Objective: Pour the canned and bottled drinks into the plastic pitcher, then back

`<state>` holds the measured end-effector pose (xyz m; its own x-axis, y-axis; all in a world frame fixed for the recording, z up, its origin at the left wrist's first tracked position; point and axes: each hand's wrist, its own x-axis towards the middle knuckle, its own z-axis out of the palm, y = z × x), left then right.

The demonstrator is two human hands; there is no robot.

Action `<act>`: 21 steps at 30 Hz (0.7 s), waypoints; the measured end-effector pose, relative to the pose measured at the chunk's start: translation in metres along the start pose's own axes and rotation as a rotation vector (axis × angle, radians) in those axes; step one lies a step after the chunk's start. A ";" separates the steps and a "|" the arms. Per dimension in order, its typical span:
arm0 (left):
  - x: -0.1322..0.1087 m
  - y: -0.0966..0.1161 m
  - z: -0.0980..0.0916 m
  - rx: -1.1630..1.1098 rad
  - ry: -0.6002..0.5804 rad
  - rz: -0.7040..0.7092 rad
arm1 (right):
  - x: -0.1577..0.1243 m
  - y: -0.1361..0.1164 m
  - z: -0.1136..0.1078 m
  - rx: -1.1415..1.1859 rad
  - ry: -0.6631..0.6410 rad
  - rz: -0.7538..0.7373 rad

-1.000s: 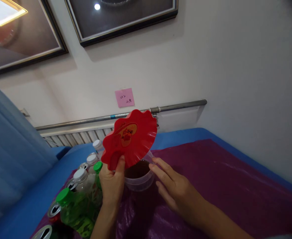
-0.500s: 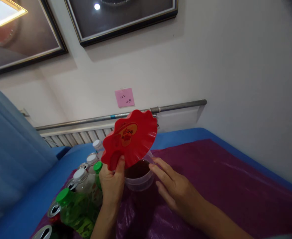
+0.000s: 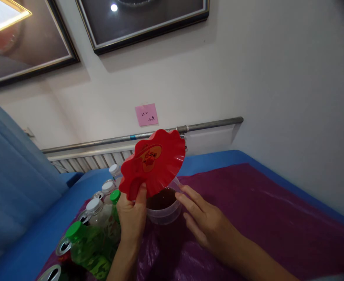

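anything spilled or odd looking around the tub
No spill is visible. Only the red scalloped dish stands out: the left hand holds it steeply tilted, hiding part of the clear tub of dark liquid from view.

Red dish (image 3: 163,168) tilted in left hand (image 3: 132,214), right hand (image 3: 208,222) at clear tub (image 3: 164,216), capped bottles (image 3: 85,246) nearby
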<state>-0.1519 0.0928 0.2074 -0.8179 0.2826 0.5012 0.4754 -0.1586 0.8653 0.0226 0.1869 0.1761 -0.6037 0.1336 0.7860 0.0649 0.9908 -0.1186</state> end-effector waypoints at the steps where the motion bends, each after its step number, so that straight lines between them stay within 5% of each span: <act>1: 0.000 0.000 0.000 -0.008 -0.003 0.007 | 0.000 0.000 0.000 0.000 -0.001 0.005; 21: 0.001 -0.002 0.000 -0.002 -0.008 -0.001 | 0.000 -0.001 0.000 -0.017 -0.003 -0.003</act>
<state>-0.1536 0.0929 0.2061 -0.8156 0.2907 0.5003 0.4738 -0.1607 0.8659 0.0224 0.1858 0.1766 -0.6064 0.1309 0.7843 0.0768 0.9914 -0.1061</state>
